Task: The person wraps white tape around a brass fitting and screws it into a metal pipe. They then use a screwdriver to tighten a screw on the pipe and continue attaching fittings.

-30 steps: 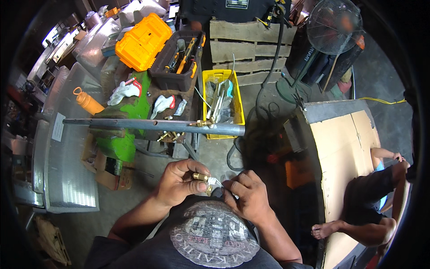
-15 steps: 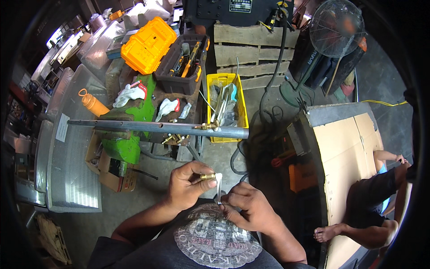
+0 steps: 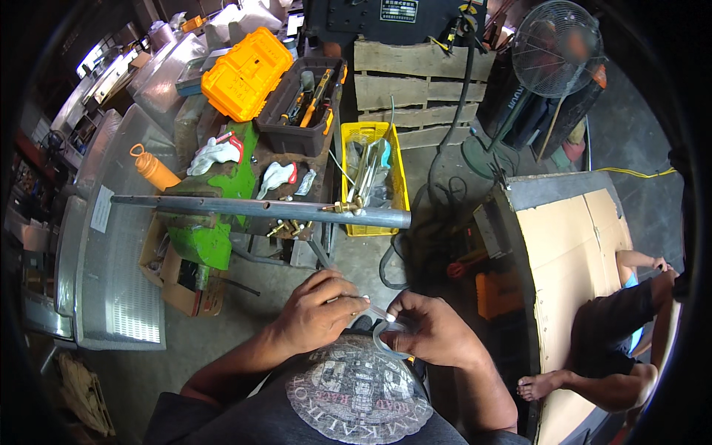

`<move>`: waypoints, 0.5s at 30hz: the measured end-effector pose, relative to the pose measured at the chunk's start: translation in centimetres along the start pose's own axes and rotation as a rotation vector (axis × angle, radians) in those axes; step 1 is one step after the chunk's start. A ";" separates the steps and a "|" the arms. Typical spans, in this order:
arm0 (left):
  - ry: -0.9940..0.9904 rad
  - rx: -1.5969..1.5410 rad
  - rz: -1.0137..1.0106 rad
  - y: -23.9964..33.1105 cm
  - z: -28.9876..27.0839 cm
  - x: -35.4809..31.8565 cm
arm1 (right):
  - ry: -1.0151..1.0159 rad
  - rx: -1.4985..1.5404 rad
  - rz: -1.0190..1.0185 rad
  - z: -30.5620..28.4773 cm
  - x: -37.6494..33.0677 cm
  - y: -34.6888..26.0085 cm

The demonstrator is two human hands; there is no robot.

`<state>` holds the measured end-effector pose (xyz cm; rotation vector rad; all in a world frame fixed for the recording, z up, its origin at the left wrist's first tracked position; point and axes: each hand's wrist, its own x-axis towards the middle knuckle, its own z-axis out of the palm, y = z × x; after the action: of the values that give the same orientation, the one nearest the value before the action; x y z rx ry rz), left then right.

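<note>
Two hands meet close against our chest: our left hand [image 3: 317,315] pinches a small fitting, mostly hidden in the fingers, while our right hand [image 3: 430,334] pinches a roll of thin white tape [image 3: 386,335], the strip stretched taut between them so it can wind on snugly. Ahead, a long grey steel pipe [image 3: 259,209] lies level, apparently clamped in a green vise [image 3: 215,237], brass fittings [image 3: 343,208] near its end. Beyond sit a yellow plastic crate [image 3: 397,159] and an orange tool case [image 3: 247,72]
</note>
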<state>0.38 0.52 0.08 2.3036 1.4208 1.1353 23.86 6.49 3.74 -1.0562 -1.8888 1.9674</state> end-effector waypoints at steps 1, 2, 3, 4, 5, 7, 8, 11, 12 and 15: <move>-0.015 0.020 0.004 0.0 -0.1 -0.1 | -0.032 -0.131 0.019 -0.2 0.0 -0.8; -0.030 0.040 0.008 -0.1 -0.3 -0.2 | -0.063 -0.262 0.037 -0.4 0.0 -1.6; -0.043 0.053 0.013 -0.2 -0.4 -0.3 | -0.118 -0.301 0.058 -0.5 -0.1 -2.5; -0.032 0.046 0.010 -0.4 -0.4 -0.4 | -0.174 -0.338 0.072 -0.6 -0.2 -3.5; -0.022 0.039 0.006 -0.7 -0.4 -0.5 | -0.230 -0.375 0.085 -0.6 -0.3 -3.9; -0.023 -0.005 -0.002 -0.9 -0.8 0.0 | -0.215 -0.415 -0.015 -0.7 -0.4 -2.4; -0.052 -0.024 0.010 -1.0 -1.2 0.2 | -0.208 -0.435 -0.064 -0.6 -0.5 -1.8; -0.138 -0.043 0.043 -1.4 -2.3 0.7 | -0.176 -0.414 -0.098 -0.3 -0.5 -1.5; -0.170 -0.034 0.063 -1.5 -2.7 0.9 | -0.156 -0.428 -0.108 -0.1 -0.5 -1.3; -0.297 -0.006 0.075 -2.1 -4.1 1.3 | -0.118 -0.438 -0.099 0.4 -0.3 -1.2</move>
<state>-3.61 1.85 2.47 2.4161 1.2282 0.7717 23.46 6.15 4.90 -0.9363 -2.4590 1.6328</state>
